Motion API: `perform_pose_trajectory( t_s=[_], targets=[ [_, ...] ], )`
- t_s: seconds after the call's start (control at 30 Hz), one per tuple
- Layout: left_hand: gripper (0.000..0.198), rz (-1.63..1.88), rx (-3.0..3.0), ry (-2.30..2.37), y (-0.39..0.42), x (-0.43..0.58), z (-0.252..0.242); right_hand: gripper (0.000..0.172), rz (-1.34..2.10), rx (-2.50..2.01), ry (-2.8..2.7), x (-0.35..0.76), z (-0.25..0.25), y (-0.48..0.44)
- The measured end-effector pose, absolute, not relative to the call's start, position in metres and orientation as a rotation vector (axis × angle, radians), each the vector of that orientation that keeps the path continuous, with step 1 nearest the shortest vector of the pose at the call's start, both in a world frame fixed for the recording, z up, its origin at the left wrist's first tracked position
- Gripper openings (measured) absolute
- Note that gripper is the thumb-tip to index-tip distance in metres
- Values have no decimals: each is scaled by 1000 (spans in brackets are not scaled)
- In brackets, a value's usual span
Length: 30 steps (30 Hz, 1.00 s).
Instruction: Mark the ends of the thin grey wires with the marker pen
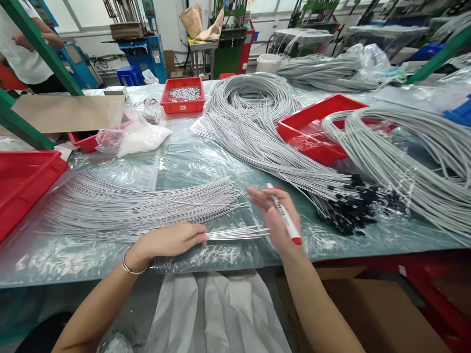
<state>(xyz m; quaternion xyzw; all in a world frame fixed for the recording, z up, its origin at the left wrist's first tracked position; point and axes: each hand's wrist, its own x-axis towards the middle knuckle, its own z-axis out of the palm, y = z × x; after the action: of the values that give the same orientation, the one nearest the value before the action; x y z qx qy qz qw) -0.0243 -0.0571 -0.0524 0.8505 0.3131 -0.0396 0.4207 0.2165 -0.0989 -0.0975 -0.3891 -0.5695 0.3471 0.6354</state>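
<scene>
My left hand (175,239) is closed around a small bunch of thin grey wires (237,233) near the table's front edge; their ends stick out to the right. My right hand (276,215) sits just past those ends, palm toward them, fingers partly spread, with a white marker with red caps (284,214) held against the palm. Behind my left hand lies a wide fan of cut grey wires (140,203) on the plastic-covered table (191,162).
Large coils of grey cable (250,113) with black connector ends (353,203) lie at right over a red tray (312,130). More red trays stand at left (22,181) and at the back (183,95). A person in white (22,49) stands far left. A cardboard box (382,314) sits below the table.
</scene>
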Motion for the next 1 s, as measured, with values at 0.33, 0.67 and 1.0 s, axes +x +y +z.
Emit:
perform_pose_trajectory(
  t_s=[0.33, 0.67, 1.0],
  targets=[
    [30, 27, 2093, 690, -48, 11, -58, 19, 802, -1008, -1199, 202, -104, -96],
    [36, -65, 2152, 662, -34, 18, -64, 23, 929, -940, -1287, 189, -111, -110],
    [37, 1, 1966, 625, -35, 9, -57, 46, 657, -1107, -1526, 196, -125, -135]
  ],
)
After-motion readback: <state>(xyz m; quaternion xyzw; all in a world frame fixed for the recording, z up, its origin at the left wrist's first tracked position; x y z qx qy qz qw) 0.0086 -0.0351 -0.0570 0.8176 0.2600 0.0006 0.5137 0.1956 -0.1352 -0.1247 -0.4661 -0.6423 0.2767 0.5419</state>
